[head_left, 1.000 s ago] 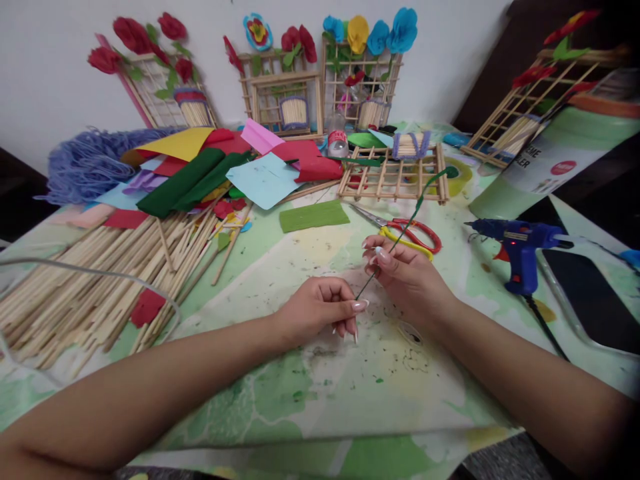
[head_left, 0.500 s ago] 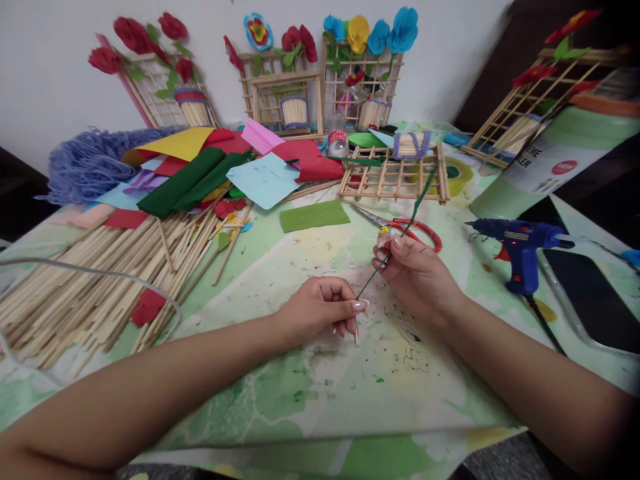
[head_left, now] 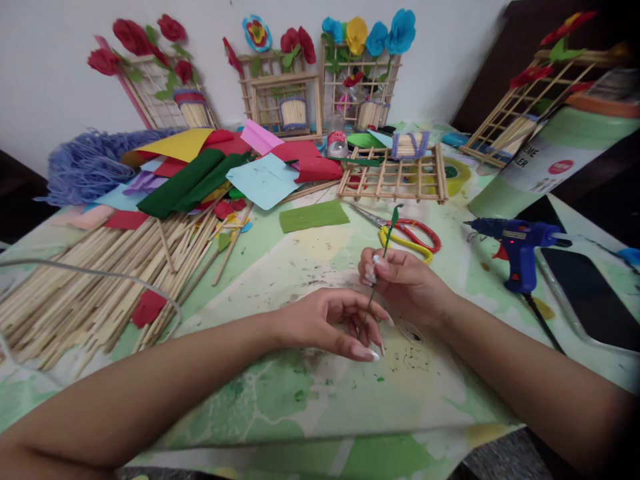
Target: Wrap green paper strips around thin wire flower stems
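A thin twisted strip of green crepe paper is pinched between the thumb and fingers of my right hand. Its wider, bent upper end sticks up beyond the fingertips, while the narrow lower end runs down to the fingers of my left hand. That hand is open, thumb apart from the fingers; whether it touches the strip is hard to see. Scissors with red and yellow handles lie just beyond my right hand. Further back a flat piece of light green crepe paper rests on the tablecloth.
Wooden sticks and coloured paper cover the left side, with purple yarn behind. A stick lattice lies at the back. On the right are a blue glue gun, a phone and a large bottle.
My left hand has let go of the strip's lower end and spread its fingers. My right hand has moved left and slightly down with the strip, which now stands more upright.
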Motion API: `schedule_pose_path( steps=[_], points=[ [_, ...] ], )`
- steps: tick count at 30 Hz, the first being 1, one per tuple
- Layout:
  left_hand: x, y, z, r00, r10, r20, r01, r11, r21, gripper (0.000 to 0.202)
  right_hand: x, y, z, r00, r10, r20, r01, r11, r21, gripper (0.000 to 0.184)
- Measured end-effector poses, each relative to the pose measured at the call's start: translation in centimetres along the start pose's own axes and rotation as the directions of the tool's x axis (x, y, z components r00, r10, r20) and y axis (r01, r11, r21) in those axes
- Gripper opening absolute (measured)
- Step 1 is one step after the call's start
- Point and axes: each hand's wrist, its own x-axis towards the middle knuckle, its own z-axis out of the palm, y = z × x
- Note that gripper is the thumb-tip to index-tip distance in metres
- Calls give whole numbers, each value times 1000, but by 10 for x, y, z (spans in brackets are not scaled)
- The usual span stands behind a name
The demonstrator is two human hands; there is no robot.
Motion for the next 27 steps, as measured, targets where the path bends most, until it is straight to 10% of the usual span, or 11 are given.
schedule_pose_path(
  steps=[11, 27],
  points=[
    [5, -8, -5, 997, 23, -78, -37, 983, -180, 26, -1, 10, 0, 984, 87, 156, -93, 995, 28, 15],
    [5, -5, 0, 992, -32, -120, 7, 980, -200, 28, -1, 12, 4, 996, 4, -88, -1, 999, 35, 24]
  ],
)
